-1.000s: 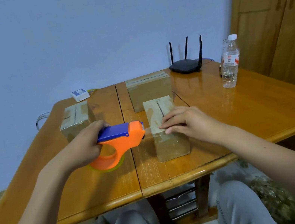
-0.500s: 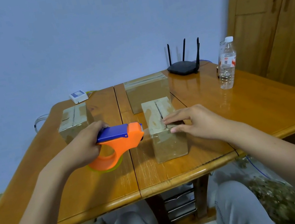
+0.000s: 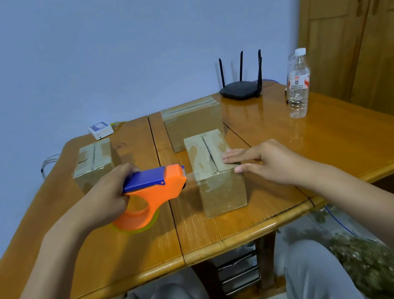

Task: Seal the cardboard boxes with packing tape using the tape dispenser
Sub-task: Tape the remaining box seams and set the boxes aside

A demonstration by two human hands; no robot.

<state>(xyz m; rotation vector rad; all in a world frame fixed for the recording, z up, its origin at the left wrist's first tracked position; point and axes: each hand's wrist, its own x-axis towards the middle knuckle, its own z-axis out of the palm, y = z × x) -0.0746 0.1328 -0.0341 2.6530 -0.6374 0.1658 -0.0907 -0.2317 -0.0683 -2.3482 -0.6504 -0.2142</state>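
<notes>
The water bottle [image 3: 297, 84] label's print is too small to read.

Left hand [image 3: 105, 195] clenched, right hand [image 3: 266, 163] flat

1. The left hand [image 3: 108, 191] covers the rear of the tape dispenser [image 3: 151, 197]; its grip is hidden.
2. Only a yellowish sliver of the tape roll [image 3: 136, 229] shows below the dispenser body.
3. The right hand [image 3: 266, 163] conceals the near right top corner of the nearest box [image 3: 220, 190].
4. The far box [image 3: 192, 123] is partly blocked by the nearest box.
5. The water bottle [image 3: 298, 84] label is too small to read.
6. Both forearms are cut off at the picture's lower edge.
7. The mass on the floor [image 3: 369, 266] at lower right is blurred, unidentifiable.
</notes>
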